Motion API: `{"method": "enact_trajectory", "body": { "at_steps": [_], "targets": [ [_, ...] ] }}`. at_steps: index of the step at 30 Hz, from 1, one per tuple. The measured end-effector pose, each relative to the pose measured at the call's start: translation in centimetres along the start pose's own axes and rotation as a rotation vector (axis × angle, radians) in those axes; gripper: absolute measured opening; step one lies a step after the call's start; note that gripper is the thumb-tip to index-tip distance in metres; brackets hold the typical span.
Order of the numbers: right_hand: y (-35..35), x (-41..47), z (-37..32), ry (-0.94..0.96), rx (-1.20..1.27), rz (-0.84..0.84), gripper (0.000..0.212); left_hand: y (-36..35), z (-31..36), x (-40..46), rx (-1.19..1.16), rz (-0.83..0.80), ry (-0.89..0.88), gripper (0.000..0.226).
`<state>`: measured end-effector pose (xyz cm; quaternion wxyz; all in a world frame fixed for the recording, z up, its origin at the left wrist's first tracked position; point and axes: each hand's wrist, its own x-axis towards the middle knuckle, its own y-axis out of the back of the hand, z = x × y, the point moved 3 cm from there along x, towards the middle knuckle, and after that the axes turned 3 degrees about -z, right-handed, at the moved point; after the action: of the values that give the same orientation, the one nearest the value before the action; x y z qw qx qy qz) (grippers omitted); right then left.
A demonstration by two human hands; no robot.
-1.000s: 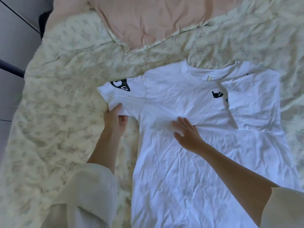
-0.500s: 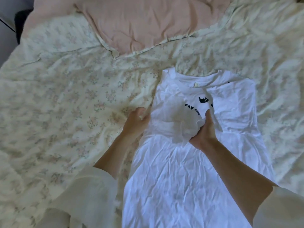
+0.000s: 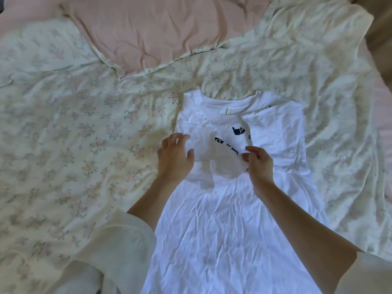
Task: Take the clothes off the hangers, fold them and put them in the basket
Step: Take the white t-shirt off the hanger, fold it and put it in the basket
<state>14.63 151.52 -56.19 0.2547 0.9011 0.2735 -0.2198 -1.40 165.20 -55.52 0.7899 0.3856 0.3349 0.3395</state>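
The wrinkled white cotton T-shirt (image 3: pixel 231 219) lies flat on the pale floral bedspread (image 3: pixel 74 145), both sleeves folded in over its chest. My right hand (image 3: pixel 257 164) pinches the folded sleeve's edge; my left hand (image 3: pixel 175 158), fingers spread and relaxed, rests on the shirt's left side.

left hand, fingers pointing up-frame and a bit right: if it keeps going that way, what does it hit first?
Probably the folded-in sleeve of the white T-shirt, just past the left hand fingertips. Whether they already touch the cloth is unclear from this single view.
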Motion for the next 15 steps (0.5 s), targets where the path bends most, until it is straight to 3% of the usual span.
{"method": "enact_trajectory", "body": {
  "at_steps": [2,5,7,11,15],
  "targets": [
    [1.0,0.2,-0.6,0.102,-0.114,0.026,0.028,-0.2,1.3,0.7,0.024,-0.009,-0.059,0.035],
    [0.5,0.1,-0.4,0.170,-0.310,-0.320,0.042,-1.4,2.3,0.8,-0.038,-0.047,-0.133,0.024],
    [-0.1,0.3,0.2,0.159,-0.458,-0.452,0.037,-2.5,2.5,0.0,-0.031,-0.098,-0.156,0.026],
    [-0.5,1.6,0.7,0.168,-0.834,-0.357,0.012,-4.8,1.5,-2.7,0.202,-0.169,-0.170,0.046],
    [-0.4,1.6,-0.6,0.177,-0.640,-0.303,0.017,-5.8,1.4,-3.6,0.280,-0.014,-0.243,0.017]
  ]
}}
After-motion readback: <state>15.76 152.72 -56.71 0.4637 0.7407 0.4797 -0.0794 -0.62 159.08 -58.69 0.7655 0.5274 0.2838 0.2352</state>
